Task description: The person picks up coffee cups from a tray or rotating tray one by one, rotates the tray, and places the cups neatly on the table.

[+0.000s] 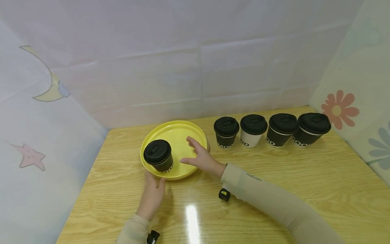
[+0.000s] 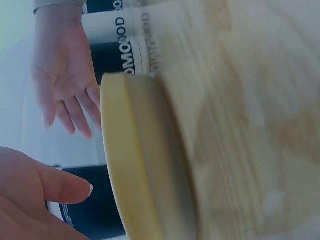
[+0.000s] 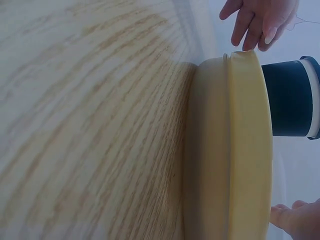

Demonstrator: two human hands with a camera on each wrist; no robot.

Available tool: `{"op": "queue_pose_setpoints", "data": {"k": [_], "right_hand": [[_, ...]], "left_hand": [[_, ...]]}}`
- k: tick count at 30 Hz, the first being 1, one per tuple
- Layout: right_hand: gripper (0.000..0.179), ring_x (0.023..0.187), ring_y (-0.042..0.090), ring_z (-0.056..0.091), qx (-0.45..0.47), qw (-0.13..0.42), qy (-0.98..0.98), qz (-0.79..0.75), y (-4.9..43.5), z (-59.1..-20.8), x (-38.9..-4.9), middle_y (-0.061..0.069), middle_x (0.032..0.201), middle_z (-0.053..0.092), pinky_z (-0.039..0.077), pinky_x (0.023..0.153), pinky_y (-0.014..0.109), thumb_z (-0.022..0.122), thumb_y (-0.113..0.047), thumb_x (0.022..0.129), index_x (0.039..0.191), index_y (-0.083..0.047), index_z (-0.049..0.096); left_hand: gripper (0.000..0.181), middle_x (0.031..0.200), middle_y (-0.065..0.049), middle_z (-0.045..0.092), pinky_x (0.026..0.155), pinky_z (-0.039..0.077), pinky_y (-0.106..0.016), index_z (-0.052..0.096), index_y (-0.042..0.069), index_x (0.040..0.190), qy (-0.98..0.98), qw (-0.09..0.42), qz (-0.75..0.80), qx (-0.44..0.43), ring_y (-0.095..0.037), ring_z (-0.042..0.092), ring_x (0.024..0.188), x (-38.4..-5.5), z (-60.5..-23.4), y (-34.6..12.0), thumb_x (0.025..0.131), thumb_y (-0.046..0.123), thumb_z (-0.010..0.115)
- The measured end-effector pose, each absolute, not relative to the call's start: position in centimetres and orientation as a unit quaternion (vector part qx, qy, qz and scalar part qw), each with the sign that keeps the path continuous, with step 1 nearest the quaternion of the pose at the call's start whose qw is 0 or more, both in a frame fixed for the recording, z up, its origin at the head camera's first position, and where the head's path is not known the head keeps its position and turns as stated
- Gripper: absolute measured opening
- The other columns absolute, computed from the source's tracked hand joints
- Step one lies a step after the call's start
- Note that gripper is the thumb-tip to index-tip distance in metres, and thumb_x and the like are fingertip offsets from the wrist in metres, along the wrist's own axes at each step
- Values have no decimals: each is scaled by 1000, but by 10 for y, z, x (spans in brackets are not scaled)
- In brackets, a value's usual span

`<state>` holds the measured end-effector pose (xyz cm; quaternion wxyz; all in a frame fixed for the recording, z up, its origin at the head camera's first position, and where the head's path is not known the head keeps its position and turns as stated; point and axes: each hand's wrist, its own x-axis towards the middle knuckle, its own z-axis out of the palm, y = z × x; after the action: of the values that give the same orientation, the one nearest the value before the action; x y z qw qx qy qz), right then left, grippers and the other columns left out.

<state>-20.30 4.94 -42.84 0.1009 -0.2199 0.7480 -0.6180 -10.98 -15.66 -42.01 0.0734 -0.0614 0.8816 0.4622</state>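
A round yellow tray (image 1: 179, 135) with a raised rim lies on the wooden table. On its left part stands a black paper cup with a black lid (image 1: 158, 156), upright. My left hand (image 1: 152, 191) is at the tray's front left edge, thumb apart from the fingers, close below the cup; in the right wrist view this left hand (image 3: 262, 20) has its fingertips right at the rim. Over the tray's right half is my right hand (image 1: 201, 157), thumb and fingers spread wide, holding nothing, with a gap between it and the cup.
To the right of the tray several lidded cups stand in a row: a small black one (image 1: 226, 132), a white one (image 1: 251, 135), then a black one (image 1: 278, 134) and another black one (image 1: 307, 134) at the end. A fabric backdrop (image 1: 195, 67) rises behind the table.
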Motion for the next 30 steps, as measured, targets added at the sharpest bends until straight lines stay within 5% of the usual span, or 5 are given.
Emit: {"op": "queue_pose_setpoints", "data": {"k": [5, 13, 20, 30], "right_hand": [[86, 144, 35, 20, -221, 104, 751, -614, 51, -427, -202, 22, 158, 18, 21, 115, 52, 71, -8, 89, 154, 2, 14], [87, 144, 38, 19, -229, 105, 751, -610, 53, -427, -199, 24, 157, 17, 21, 115, 53, 71, -10, 89, 153, 3, 14], [88, 144, 37, 19, -233, 110, 751, -608, 54, -426, -197, 24, 157, 17, 20, 115, 52, 71, -12, 89, 154, 3, 13], [87, 143, 38, 20, -236, 110, 748, -610, 53, -427, -197, 25, 156, 18, 21, 114, 54, 72, -11, 88, 153, 5, 15]], "left_hand": [[69, 149, -38, -21, 114, -4, -56, -22, -17, 141, 876, 70, 473, -62, -47, -15, 140, -117, -415, -167, 103, 8, 30], [60, 155, -34, 5, 116, 9, -53, -2, -9, 150, 875, 6, 483, -39, -42, 3, 144, -137, -427, -179, 103, 5, 31], [64, 150, -40, -12, 115, 1, -56, -12, -19, 144, 896, 46, 438, -56, -49, -8, 141, -142, -430, -185, 104, 11, 30], [70, 149, -42, -13, 115, 1, -56, -11, -22, 142, 904, 69, 419, -50, -51, -7, 140, -140, -431, -183, 103, 14, 35]]}}
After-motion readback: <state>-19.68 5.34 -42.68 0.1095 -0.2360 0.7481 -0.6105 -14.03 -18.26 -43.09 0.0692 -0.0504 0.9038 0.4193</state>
